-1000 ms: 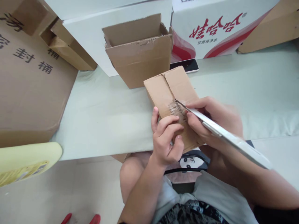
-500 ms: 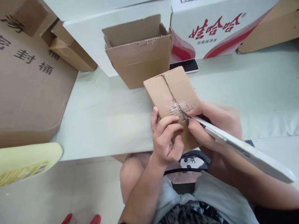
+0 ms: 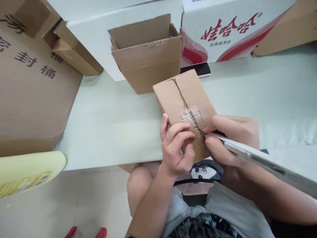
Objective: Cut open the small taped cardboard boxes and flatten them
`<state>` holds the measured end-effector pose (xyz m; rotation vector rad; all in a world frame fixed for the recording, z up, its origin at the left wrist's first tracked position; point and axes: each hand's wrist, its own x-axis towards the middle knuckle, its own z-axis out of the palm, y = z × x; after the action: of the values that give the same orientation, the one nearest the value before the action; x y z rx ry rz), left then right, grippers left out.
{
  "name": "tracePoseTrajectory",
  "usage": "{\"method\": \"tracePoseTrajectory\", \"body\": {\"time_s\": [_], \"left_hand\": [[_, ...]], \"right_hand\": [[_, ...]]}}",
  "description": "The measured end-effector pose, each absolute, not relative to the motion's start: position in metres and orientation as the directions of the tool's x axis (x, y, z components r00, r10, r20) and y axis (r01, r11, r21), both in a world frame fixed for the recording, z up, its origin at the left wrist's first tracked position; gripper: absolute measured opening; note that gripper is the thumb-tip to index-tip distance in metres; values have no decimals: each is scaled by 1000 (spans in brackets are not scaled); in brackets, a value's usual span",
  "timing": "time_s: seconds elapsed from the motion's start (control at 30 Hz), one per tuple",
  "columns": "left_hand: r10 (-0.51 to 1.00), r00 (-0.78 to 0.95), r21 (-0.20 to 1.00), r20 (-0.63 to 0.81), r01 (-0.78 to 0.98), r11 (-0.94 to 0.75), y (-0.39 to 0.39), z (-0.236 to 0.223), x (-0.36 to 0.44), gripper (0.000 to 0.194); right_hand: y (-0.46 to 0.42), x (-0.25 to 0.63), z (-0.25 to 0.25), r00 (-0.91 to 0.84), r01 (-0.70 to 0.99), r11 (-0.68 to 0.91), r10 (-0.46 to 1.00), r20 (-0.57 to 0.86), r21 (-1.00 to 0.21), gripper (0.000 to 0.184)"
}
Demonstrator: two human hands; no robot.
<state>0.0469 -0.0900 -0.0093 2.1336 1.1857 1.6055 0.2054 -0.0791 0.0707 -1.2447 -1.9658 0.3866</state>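
Small cardboard box (image 3: 195, 99) at the table's (image 3: 106, 125) near edge — your left hand (image 3: 177, 148) rests bent fingers on it, whether gripping I can't tell; your right hand (image 3: 232, 129) pinches the utility knife (image 3: 250, 153). You've slit the clear tape (image 3: 198, 112); the seam's near end probably remains, flaps closed. Half a second ago the blade was mid-tape — now it's closer to you. Beyond, the open-topped carton (image 3: 148, 67) hasn't budged.
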Motion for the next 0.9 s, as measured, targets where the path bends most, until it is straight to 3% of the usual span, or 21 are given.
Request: {"method": "tracePoseTrajectory", "body": {"time_s": [0.27, 0.6, 0.8, 0.9], "left_hand": [[705, 74, 601, 706, 464, -651, -90, -9, 47, 19], [701, 96, 588, 706, 472, -657, -88, -9, 44, 16], [701, 95, 591, 706, 467, -658, -87, -11, 43, 14], [698, 99, 585, 709, 471, -661, -87, -12, 42, 15]], "right_hand": [[-76, 211, 71, -278, 589, 532, 840, 466, -609, 20], [-80, 214, 68, -203, 554, 518, 844, 497, -652, 16], [-80, 219, 71, -225, 553, 471, 879, 421, -688, 16], [-78, 220, 68, -237, 524, 521, 849, 473, -674, 15]]}}
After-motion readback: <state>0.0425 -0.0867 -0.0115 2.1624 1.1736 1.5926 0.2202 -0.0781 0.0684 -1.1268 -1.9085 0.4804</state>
